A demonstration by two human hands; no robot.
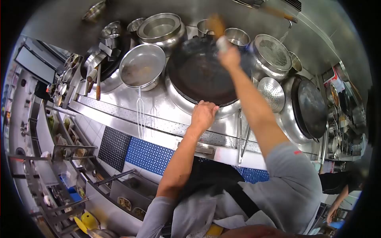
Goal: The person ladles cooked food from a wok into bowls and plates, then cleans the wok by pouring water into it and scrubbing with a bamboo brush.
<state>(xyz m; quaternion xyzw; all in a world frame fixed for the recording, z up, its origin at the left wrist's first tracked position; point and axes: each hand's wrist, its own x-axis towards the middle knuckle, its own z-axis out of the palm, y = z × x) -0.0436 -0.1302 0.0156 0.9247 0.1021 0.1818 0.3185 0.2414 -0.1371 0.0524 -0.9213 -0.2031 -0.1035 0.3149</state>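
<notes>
A large black wok (198,73) sits on the steel range in front of me. At its near edge my left hand (203,115) has its fingers curled over the rim. Above the wok's far right side is my right hand (230,58), closed around the pale lower end of a brush-like tool (216,26). The tool's tan end points up and away; motion blurs it, so its exact kind is unclear. Left of the wok, a wide strainer (143,65) with a long wire handle rests on a pot. A perforated skimmer (271,94) lies to the right.
Lidded pots (159,27) and a mesh-covered pot (272,52) line the back. A second dark wok (311,109) leans at the right. Ladles (98,85) lie at the left. A prep counter (101,198) with food bins stands lower left. Another person's arm (337,204) shows lower right.
</notes>
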